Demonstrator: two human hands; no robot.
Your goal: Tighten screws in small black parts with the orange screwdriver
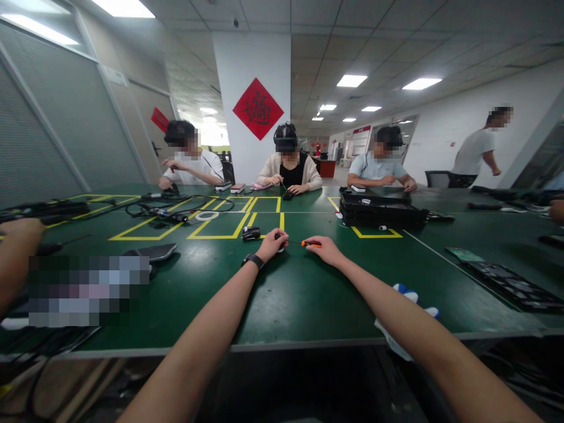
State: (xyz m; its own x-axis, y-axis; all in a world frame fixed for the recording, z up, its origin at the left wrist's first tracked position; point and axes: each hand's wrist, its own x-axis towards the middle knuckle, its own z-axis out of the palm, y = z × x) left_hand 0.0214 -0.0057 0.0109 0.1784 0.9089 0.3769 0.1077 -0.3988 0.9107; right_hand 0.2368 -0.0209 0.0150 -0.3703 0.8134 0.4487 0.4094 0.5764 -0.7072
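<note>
My left hand (pixel 269 247), with a dark band at the wrist, is closed around a small dark part (pixel 278 237), mostly hidden by the fingers. A bit of something white shows beneath those fingers. In my right hand (pixel 326 250) is a screwdriver (pixel 312 244) with an orange and black handle. Its thin shaft points left toward the small part; whether the tip touches it I cannot tell. Just left of my left hand, a small black device (pixel 251 233) lies on the green table (pixel 304 305).
Black cables (pixel 176 214) and a white cable coil (pixel 207 216) lie ahead to the left. A black housing (pixel 379 210) stands ahead to the right. Blue-and-white gloves (pixel 408 294) lie under my right forearm, and a circuit assembly (pixel 506 276) sits far right. Several people sit around the table.
</note>
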